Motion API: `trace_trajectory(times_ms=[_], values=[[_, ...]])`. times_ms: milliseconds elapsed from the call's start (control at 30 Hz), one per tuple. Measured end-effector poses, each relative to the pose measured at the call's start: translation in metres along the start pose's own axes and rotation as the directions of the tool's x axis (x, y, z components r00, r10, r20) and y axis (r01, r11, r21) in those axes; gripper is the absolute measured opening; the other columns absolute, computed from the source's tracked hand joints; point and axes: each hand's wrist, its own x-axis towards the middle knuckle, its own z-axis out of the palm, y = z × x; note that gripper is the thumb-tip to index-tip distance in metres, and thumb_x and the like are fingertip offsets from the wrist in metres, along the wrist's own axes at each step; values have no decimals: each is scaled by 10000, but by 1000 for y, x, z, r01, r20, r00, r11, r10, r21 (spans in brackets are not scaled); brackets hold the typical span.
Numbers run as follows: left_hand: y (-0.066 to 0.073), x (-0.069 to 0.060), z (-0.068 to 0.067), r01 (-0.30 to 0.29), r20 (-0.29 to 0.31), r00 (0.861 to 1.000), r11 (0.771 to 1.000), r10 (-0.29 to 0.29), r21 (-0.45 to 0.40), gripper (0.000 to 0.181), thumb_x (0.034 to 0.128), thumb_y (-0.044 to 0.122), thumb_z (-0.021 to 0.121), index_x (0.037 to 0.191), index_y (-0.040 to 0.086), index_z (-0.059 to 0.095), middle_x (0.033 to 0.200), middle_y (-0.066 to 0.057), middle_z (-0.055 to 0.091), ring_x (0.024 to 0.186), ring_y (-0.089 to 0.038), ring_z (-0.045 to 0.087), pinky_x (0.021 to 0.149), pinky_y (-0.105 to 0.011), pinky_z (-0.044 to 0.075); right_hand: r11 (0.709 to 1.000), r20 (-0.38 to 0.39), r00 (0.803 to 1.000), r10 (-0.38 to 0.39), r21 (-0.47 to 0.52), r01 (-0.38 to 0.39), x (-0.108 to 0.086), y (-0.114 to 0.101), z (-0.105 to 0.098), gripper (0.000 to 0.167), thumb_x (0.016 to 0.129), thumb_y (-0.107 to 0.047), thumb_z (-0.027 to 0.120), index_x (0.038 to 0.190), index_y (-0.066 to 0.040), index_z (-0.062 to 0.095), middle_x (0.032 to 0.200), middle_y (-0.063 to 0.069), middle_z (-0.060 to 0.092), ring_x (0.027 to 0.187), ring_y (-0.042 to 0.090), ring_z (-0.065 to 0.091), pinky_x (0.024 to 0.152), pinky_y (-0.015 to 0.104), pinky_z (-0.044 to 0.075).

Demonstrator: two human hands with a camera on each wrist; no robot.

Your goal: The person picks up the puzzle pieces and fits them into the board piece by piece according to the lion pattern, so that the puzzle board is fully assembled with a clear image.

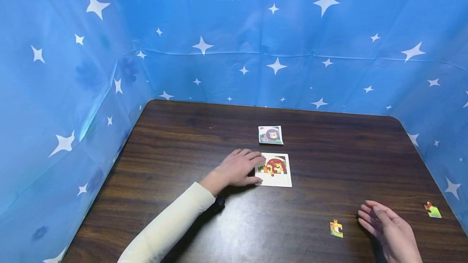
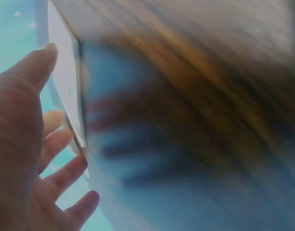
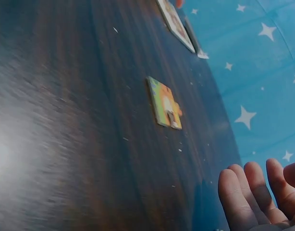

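Observation:
My left hand (image 1: 239,168) lies at the left edge of a white-framed puzzle board (image 1: 281,181), its fingers spread over the upper left and its thumb at the lower left. Part of a red-maned lion picture fills the board's top; white backing shows below. In the left wrist view the hand (image 2: 37,125) appears beside the board's pale edge (image 2: 66,72). My right hand (image 1: 391,226) hovers at the lower right, fingers loosely bent and holding nothing. Left of it, an orange and green puzzle piece (image 1: 336,229) lies flat, apart from the fingers, also visible in the right wrist view (image 3: 165,103).
Another puzzle piece (image 1: 433,210), green with red, lies near the table's right edge. Behind the board sits a small picture card (image 1: 270,135) of an animal face. Blue star-printed curtains (image 1: 234,23) enclose the dark wooden table (image 1: 183,133) at the back and sides.

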Motion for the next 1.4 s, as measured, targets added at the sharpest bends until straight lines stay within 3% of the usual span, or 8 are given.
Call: trace_trajectory(times_ms=[533, 633, 800, 967, 1067, 1167, 1267, 1400], values=[[-11, -9, 14, -7, -12, 1000, 1000, 7, 17, 696, 967, 669, 500, 1563, 324, 402, 1632, 67, 380, 1465, -235, 415, 1175, -531, 365, 983, 124, 988, -90, 169, 68, -20, 27, -5, 224, 1053, -293, 523, 1002, -318, 740, 1017, -96, 769, 957, 90, 743, 829, 273, 611], [-11, -10, 15, -1, -16, 1000, 1000, 1, 10, 692, 970, 667, 496, 1566, 331, 394, 1634, 68, 375, 1470, -236, 408, 1171, -542, 367, 987, 89, 994, -63, 155, 48, -20, 27, -3, 237, 1058, -286, 510, 987, -321, 734, 998, -104, 768, 949, 82, 741, 832, 275, 610], [-10, -10, 17, -11, -42, 999, 1000, 12, 25, 684, 974, 663, 491, 1559, 318, 413, 1626, 61, 394, 1449, -229, 431, 1157, -522, 389, 993, -66, 992, 111, 33, -109, -19, 24, 3, 114, 1058, -348, 501, 1065, -342, 615, 923, -207, 714, 919, 2, 714, 901, 274, 591], [-9, -10, 17, -10, -47, 999, 1000, 11, 21, 684, 976, 659, 492, 1560, 311, 414, 1626, 60, 393, 1448, -227, 431, 1165, -514, 379, 984, -90, 980, 177, 2, -178, -19, 25, 9, 123, 1061, -261, 527, 1078, -357, 603, 913, -224, 700, 928, -31, 695, 922, 291, 586], [-8, -11, 17, -10, -43, 999, 1000, 11, 9, 686, 979, 655, 491, 1564, 306, 407, 1630, 55, 387, 1453, -232, 425, 1169, -519, 372, 982, -134, 976, 172, -57, -181, -18, 25, 17, 201, 1032, -204, 593, 1229, -246, 597, 888, -229, 680, 885, -41, 685, 889, 295, 599], [-8, -11, 18, -13, -48, 999, 1000, 14, 3, 682, 982, 648, 495, 1562, 301, 411, 1628, 48, 392, 1451, -236, 428, 1163, -525, 377, 973, -161, 978, 132, -166, -159, -16, 25, 26, 472, 987, -163, 664, 1414, -52, 496, 887, -234, 657, 846, -61, 666, 845, 268, 605], [-8, -12, 18, -13, -52, 999, 1000, 13, -1, 680, 983, 643, 497, 1562, 296, 413, 1628, 44, 392, 1451, -242, 430, 1159, -533, 379, 926, -176, 983, 48, -362, -110, -17, 25, 35, 592, 932, -163, 733, 1430, 45, 491, 946, -158, 710, 810, -106, 635, 787, 207, 589], [-8, -12, 18, -12, -52, 999, 1000, 12, 0, 677, 987, 640, 492, 1564, 295, 410, 1630, 43, 388, 1452, -246, 427, 1159, -541, 378, 730, -225, 966, -127, -681, -62, -22, 29, 48, 527, 857, -212, 793, 1329, -41, 634, 1056, 25, 774, 746, -141, 584, 782, 248, 504]])
